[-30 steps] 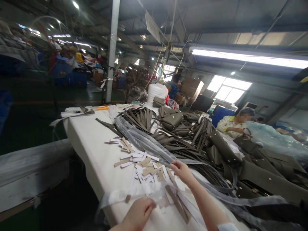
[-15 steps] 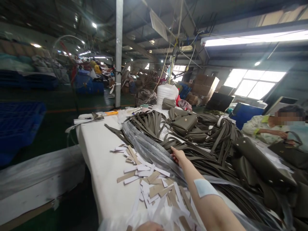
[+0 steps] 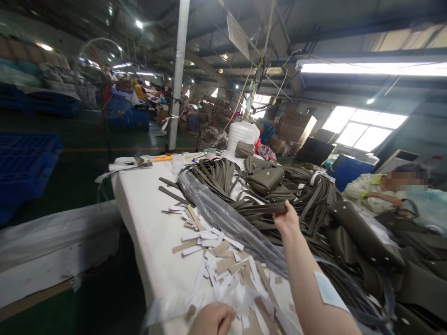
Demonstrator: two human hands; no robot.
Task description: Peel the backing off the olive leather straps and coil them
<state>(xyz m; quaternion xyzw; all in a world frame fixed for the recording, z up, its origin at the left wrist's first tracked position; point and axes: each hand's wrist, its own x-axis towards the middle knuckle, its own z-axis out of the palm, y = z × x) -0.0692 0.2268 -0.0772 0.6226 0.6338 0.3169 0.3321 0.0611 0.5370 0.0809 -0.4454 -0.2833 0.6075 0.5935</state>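
My right hand (image 3: 287, 219) reaches over the table with its fingers pinched on a dark olive strap (image 3: 263, 209), whose free length runs left across the pile. Around it lie long bundles of similar straps (image 3: 218, 176), partly under a clear plastic sleeve (image 3: 223, 215). At the bottom edge my left hand (image 3: 211, 320) is closed with curled fingers, beside clear plastic film (image 3: 167, 307) and a heap of white and brown paper strips (image 3: 223, 265). Whatever it holds, if anything, is hidden.
Olive bags (image 3: 266, 179) lie among the straps, with larger ones (image 3: 365, 232) to the right. A co-worker (image 3: 370, 193) handles a bag at the right. White foam rolls (image 3: 242, 132) stand at the far end, by a metal pole (image 3: 179, 74). Blue pallets (image 3: 26, 163) are left.
My right hand has moved right and lifted a strap from the pile. My left hand has come further into view at the bottom. The view has shifted slightly.
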